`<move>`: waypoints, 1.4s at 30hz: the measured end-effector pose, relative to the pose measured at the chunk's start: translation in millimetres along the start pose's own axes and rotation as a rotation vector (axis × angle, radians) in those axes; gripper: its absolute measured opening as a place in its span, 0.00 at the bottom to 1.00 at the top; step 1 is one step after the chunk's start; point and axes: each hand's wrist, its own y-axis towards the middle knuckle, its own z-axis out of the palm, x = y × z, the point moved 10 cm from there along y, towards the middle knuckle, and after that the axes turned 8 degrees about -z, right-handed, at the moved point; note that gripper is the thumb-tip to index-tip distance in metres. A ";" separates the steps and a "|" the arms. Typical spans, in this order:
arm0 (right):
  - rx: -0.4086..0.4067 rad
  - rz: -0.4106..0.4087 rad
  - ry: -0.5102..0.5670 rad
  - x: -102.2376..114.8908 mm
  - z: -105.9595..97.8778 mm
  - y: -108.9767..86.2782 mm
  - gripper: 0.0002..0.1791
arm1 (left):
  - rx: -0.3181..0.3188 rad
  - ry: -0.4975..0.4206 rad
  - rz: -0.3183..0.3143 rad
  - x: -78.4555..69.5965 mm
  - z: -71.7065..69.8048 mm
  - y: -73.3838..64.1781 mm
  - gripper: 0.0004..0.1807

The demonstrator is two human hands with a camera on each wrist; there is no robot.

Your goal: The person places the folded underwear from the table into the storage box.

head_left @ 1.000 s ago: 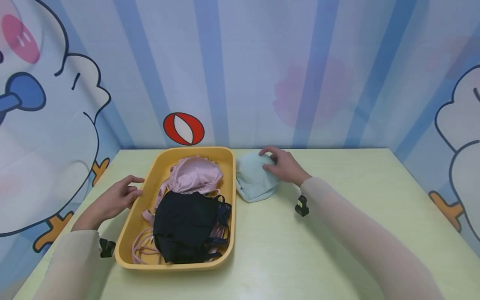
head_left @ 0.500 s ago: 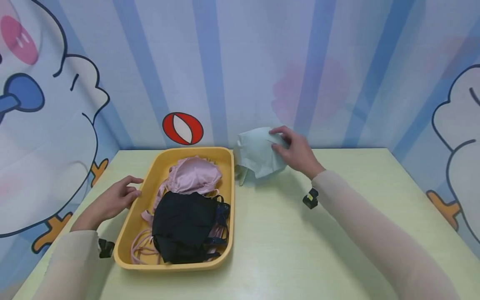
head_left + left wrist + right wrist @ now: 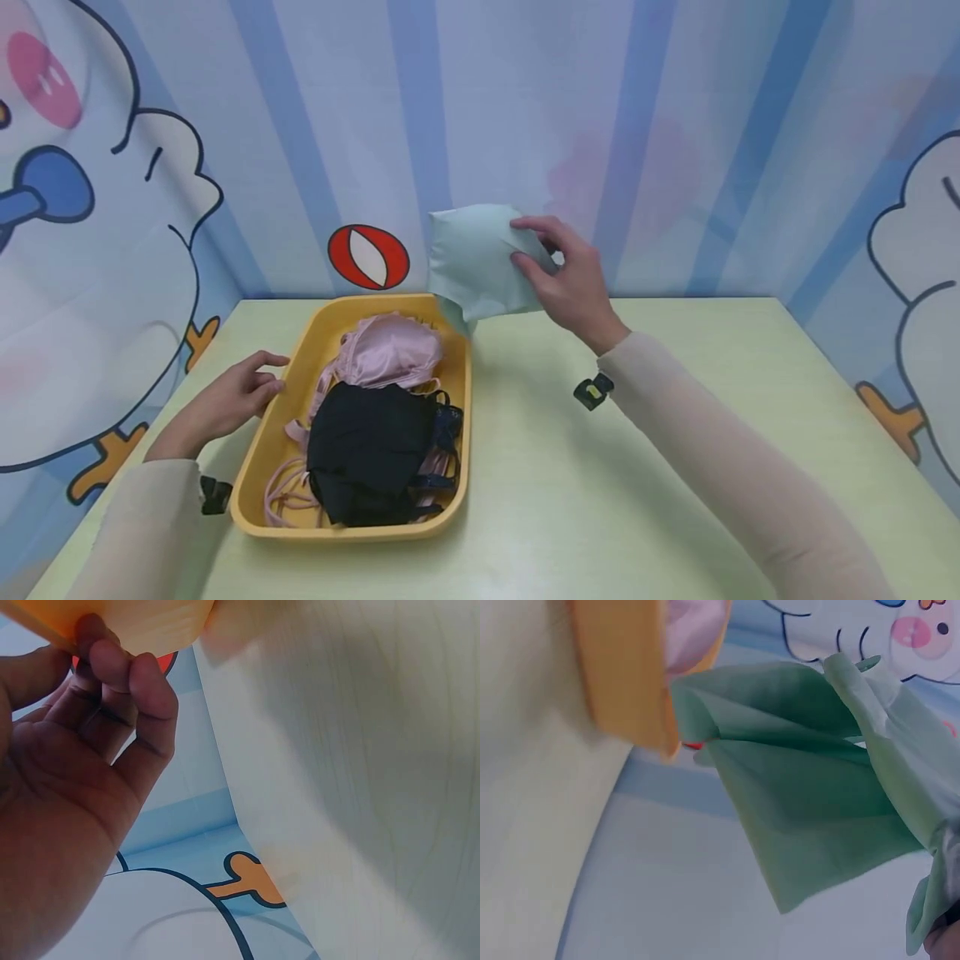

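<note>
In the head view my right hand (image 3: 576, 279) pinches a folded pale mint-green cloth (image 3: 480, 260) by its right side, thumb in front. The cloth is raised over the far right corner of a yellow plastic tray (image 3: 360, 534). In the right wrist view the cloth (image 3: 802, 787) hangs in loose folds beside the tray wall (image 3: 622, 667), hiding most of the hand. My left hand (image 3: 225, 402) holds the tray's left edge; the left wrist view shows its fingers (image 3: 154, 694) curled, with tips and thumb at the yellow rim.
Inside the tray lie a pink satin bra (image 3: 390, 350), a black garment (image 3: 367, 454), a dark navy lacy piece (image 3: 447, 425) and pink straps (image 3: 281, 492). The pale table (image 3: 600, 500) ends behind at a printed blue striped backdrop (image 3: 502, 125).
My right hand has lifted the mint-green cloth off the table beside the tray, then carried it up and left over the tray's far corner. The left hand stays at the tray edge.
</note>
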 end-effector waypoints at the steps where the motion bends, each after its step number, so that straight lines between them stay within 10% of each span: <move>1: -0.006 -0.005 0.016 8.7 2.2 3.2 0.19 | -0.001 0.002 -0.001 -0.1 0.0 -0.2 0.24; 9: 0.026 -0.040 0.114 58.4 39.4 15.8 0.17 | 0.001 -0.012 -0.010 -0.4 1.1 -1.2 0.23; 25: 0.366 0.308 0.068 -22.1 154.0 -30.0 0.19 | 0.012 -0.044 -0.026 -8.3 8.5 -1.5 0.23; 34: 0.574 0.491 -0.129 -49.8 170.0 -58.0 0.20 | 0.026 -0.052 -0.006 -13.4 13.4 3.0 0.24; 42: 0.587 0.492 -0.089 -48.0 165.1 -58.4 0.21 | 0.042 -0.043 -0.033 -13.1 15.9 5.5 0.23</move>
